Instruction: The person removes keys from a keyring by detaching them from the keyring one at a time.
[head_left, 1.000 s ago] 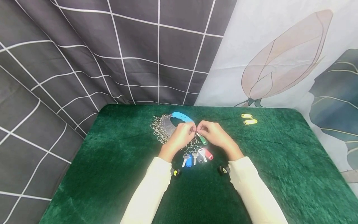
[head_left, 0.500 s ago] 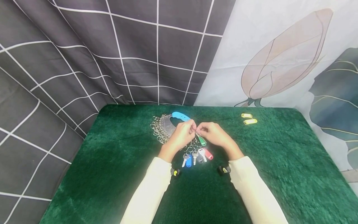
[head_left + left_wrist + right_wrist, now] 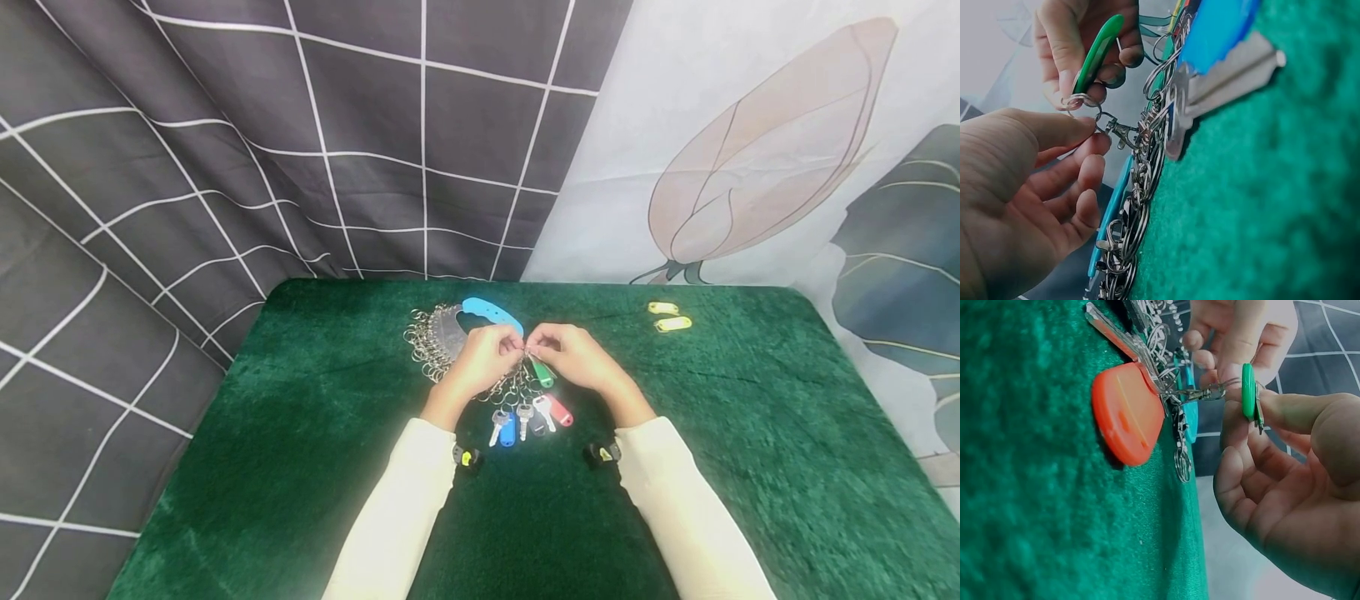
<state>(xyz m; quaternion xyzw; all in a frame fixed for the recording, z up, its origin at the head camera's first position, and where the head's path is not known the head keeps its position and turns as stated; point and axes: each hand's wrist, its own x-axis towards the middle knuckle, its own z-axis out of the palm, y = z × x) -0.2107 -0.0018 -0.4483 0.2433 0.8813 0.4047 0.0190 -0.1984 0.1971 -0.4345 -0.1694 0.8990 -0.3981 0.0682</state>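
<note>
My left hand [image 3: 486, 358] pinches a metal split ring [image 3: 1099, 120] between thumb and forefinger, at a small snap hook [image 3: 1124, 132]. Opposite it, my right hand [image 3: 576, 357] pinches the ring of a green key tag [image 3: 1100, 50]; a metal key [image 3: 1260, 412] shows behind the tag in the right wrist view. The hook joins a large key holder with a blue handle [image 3: 480, 307] and a grey curved plate [image 3: 450, 335] fringed with hooks and rings. From its near side hang a blue key tag [image 3: 507, 429], a red key tag [image 3: 558, 410], a black tag [image 3: 537, 425] and several keys.
Two yellow key tags [image 3: 673, 323] lie at the back right of the green cloth-covered table [image 3: 750, 433]. Behind the table hang a dark checked curtain [image 3: 375, 108] and a pale printed one [image 3: 600, 208].
Both hands stay at nearly the same spot, fingertips close together. The green tag has swung slightly under the right fingers. The other tags and keys lie as before.
</note>
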